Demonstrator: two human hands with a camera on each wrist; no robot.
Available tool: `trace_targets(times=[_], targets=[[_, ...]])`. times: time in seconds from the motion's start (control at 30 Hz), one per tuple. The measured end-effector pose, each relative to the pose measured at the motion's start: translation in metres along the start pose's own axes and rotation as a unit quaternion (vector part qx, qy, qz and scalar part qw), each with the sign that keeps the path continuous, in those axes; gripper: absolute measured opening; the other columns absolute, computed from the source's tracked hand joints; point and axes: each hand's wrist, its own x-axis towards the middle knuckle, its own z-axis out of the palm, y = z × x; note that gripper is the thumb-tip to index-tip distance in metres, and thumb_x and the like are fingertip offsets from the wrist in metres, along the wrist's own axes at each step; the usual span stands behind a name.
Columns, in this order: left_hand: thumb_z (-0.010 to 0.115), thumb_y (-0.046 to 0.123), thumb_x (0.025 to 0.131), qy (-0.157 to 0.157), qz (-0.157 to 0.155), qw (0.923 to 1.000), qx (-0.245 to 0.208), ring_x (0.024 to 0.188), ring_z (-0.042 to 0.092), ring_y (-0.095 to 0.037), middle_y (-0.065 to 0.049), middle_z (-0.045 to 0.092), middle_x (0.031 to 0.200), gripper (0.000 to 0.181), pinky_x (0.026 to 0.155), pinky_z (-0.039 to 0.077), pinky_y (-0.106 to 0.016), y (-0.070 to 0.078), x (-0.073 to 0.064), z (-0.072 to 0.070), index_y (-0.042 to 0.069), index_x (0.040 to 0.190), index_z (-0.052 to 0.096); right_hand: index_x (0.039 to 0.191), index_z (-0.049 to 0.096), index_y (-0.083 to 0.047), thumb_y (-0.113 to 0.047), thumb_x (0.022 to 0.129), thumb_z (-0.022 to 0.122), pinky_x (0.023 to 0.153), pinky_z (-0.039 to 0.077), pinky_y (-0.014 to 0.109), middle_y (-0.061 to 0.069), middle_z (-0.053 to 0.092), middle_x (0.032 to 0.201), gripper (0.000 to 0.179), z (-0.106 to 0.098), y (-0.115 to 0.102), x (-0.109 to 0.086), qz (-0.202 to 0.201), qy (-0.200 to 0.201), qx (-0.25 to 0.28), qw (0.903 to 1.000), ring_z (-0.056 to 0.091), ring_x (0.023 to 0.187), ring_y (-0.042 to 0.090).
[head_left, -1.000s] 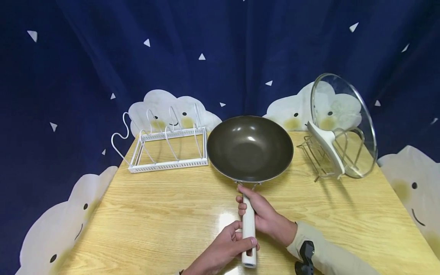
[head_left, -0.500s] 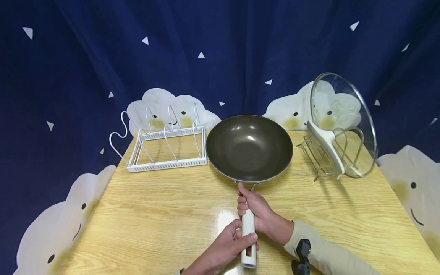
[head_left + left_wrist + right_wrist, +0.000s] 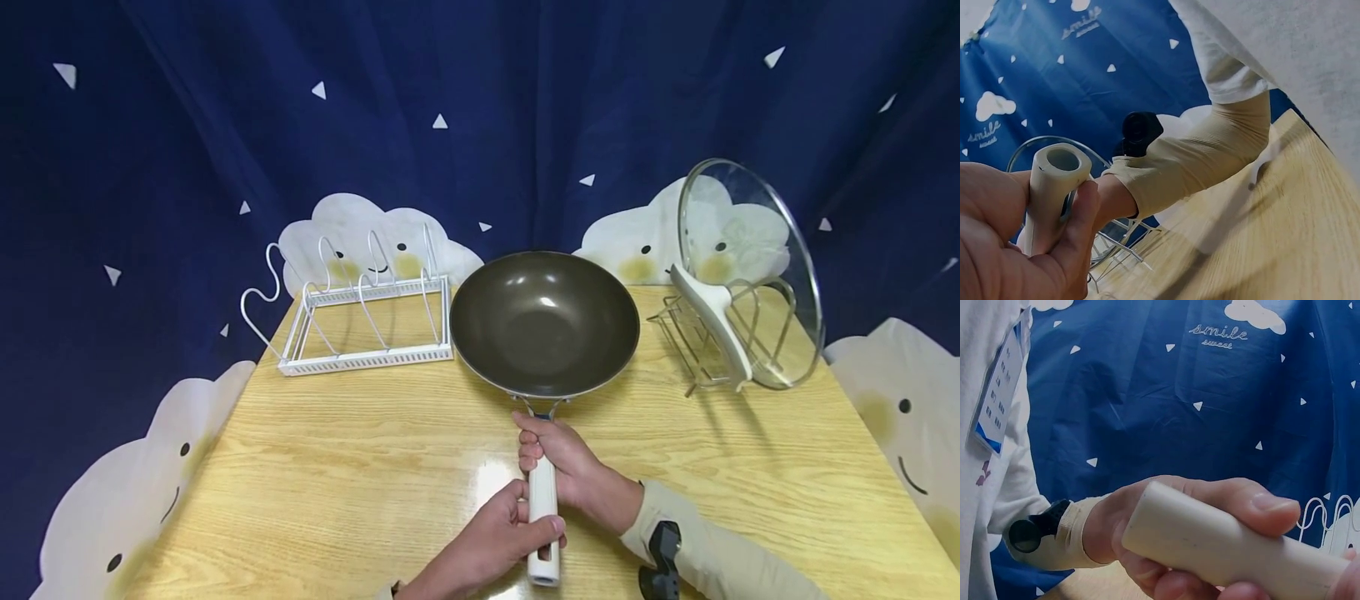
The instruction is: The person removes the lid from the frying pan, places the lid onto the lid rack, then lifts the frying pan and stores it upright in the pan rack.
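A dark wok (image 3: 543, 325) faces up at the middle of the table in the head view, its pale handle (image 3: 542, 492) pointing towards me. My right hand (image 3: 573, 471) grips the handle close to the metal bracket, thumb lying on top. Lower down, my left hand (image 3: 498, 533) holds the handle's end, thumb across it beside the hanging slot. The left wrist view looks onto the hollow end of the handle (image 3: 1047, 187) between the left thumb and fingers. Whether the wok's base touches the table is hidden.
A white wire rack (image 3: 367, 358) stands at the wok's left, very near its rim. To the right, a metal wire stand (image 3: 693, 358) bears a tilted glass lid (image 3: 806, 250) with a white handle (image 3: 716, 321). A dark blue curtain (image 3: 480, 67) hangs behind the wooden table (image 3: 337, 475).
The right thumb has drawn back slightly from the wok's rim, so more of the bracket shows. Both hands keep their hold, and the wok stays in place.
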Motion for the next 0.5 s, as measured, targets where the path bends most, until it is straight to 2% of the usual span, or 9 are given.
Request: trace_targets(times=[0.2, 0.33, 0.5], targets=[[0.07, 0.017, 0.095, 0.011, 0.012, 0.9988, 0.045, 0.07, 0.06, -0.005, -0.002, 0.073, 0.085, 0.028, 0.063, 0.045, -0.016, 0.002, -0.0023, 0.0017, 0.001, 0.111, 0.054, 0.076, 0.044, -0.015, -0.008, 0.104, 0.052, 0.044, 0.034, 0.011, -0.011, 0.041, 0.058, 0.03, -0.0015, -0.0018, -0.0012, 0.005, -0.014, -0.001, 0.9999, 0.036, 0.048, -0.003], [0.071, 0.02, 0.095, 0.007, 0.02, 0.997, 0.074, 0.068, 0.06, -0.003, 0.002, 0.071, 0.082, 0.026, 0.061, 0.044, -0.015, 0.0038, -0.0031, 0.0012, 0.002, 0.108, 0.058, 0.082, 0.045, -0.013, -0.005, 0.103, 0.051, 0.044, 0.034, 0.011, -0.011, 0.041, 0.058, 0.023, -0.0023, -0.0022, -0.0021, 0.008, -0.019, -0.002, 0.9998, 0.036, 0.048, -0.003], [0.07, 0.02, 0.095, -0.002, 0.02, 0.9967, 0.079, 0.068, 0.059, -0.002, 0.004, 0.068, 0.079, 0.025, 0.06, 0.044, -0.015, 0.0069, -0.0031, 0.002, 0.002, 0.106, 0.058, 0.091, 0.044, -0.012, -0.005, 0.103, 0.051, 0.044, 0.035, 0.011, -0.011, 0.041, 0.059, 0.016, -0.0026, -0.0029, -0.0034, 0.007, -0.021, 0.003, 0.9997, 0.037, 0.048, -0.004]])
